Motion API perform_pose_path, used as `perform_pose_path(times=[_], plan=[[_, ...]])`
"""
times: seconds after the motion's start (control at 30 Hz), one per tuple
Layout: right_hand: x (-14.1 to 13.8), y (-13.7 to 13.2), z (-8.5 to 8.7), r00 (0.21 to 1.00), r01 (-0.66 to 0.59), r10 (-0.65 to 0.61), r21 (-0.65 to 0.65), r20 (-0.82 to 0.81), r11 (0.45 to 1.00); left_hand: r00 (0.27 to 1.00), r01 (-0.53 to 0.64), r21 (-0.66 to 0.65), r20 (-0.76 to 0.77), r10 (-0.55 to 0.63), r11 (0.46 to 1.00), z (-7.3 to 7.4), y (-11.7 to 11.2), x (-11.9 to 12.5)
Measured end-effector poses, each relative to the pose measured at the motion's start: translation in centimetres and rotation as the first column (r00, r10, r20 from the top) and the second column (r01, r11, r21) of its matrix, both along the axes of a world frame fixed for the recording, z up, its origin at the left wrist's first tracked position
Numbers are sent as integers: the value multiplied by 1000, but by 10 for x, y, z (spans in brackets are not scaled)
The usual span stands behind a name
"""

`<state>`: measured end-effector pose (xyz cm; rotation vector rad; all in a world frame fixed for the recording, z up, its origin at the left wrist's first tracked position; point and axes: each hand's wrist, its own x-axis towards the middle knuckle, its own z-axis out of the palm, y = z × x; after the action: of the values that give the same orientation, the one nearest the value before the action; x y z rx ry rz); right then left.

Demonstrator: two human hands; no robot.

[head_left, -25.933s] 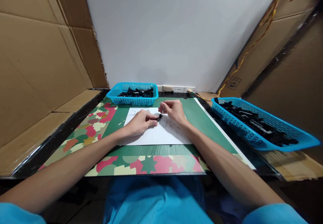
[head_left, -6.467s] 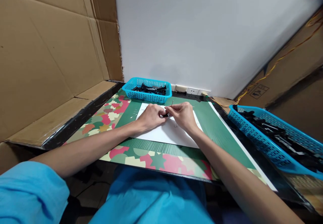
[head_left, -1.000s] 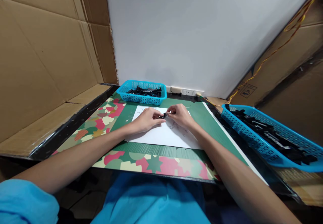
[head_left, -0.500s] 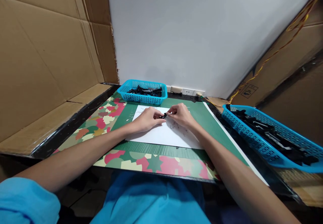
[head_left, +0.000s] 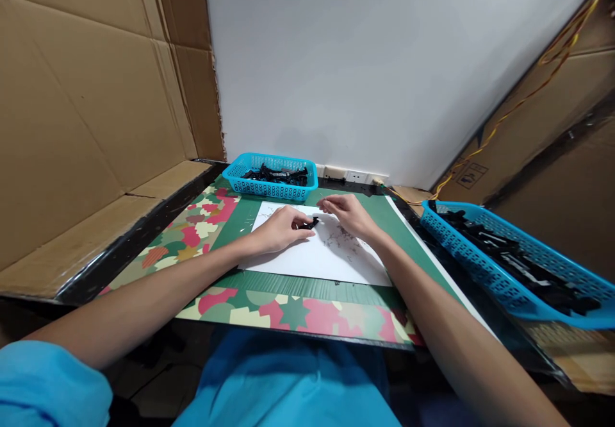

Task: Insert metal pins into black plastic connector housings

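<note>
My left hand (head_left: 278, 229) rests on a white sheet of paper (head_left: 312, 260) and pinches a small black plastic part (head_left: 312, 224) at its fingertips. My right hand (head_left: 346, 212) hovers just right of that part, a little apart from it, with its fingers drawn together; whether they hold anything is too small to see. Dark specks (head_left: 339, 240) lie scattered on the paper below the right hand. The paper lies on a green cutting mat (head_left: 408, 241).
A small blue basket (head_left: 240, 183) with black parts stands at the back of the table. A larger blue basket (head_left: 480, 267) with black parts sits at the right. A camouflage-patterned mat (head_left: 192, 228) covers the table. Cardboard walls stand left and right.
My right hand has drawn back to the right, away from the black part, which stays in my left hand. Earlier both hands met at the part.
</note>
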<state>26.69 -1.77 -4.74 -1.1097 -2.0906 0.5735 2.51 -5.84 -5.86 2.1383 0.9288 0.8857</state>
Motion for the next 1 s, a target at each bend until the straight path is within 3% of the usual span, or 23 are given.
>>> perform_pose_path(times=[0.1, 0.3, 0.73, 1.0], plan=[[-5, 2, -4, 995, 68, -66, 13, -78, 998, 1000, 10, 5, 5, -10, 1000, -1, 1, 0], [-14, 1, -12, 931, 35, -95, -173, -353, 984, 1000, 7, 0, -27, -7, 1000, -1, 2, -1], [-17, 4, -29, 933, 129, -172, -152, -316, 980, 999, 15, -38, -50, -17, 999, 1, 3, 0], [-23, -2, -33, 926, 228, -244, -85, -289, 970, 999, 39, -96, 11, -38, 995, 1, 2, -1]])
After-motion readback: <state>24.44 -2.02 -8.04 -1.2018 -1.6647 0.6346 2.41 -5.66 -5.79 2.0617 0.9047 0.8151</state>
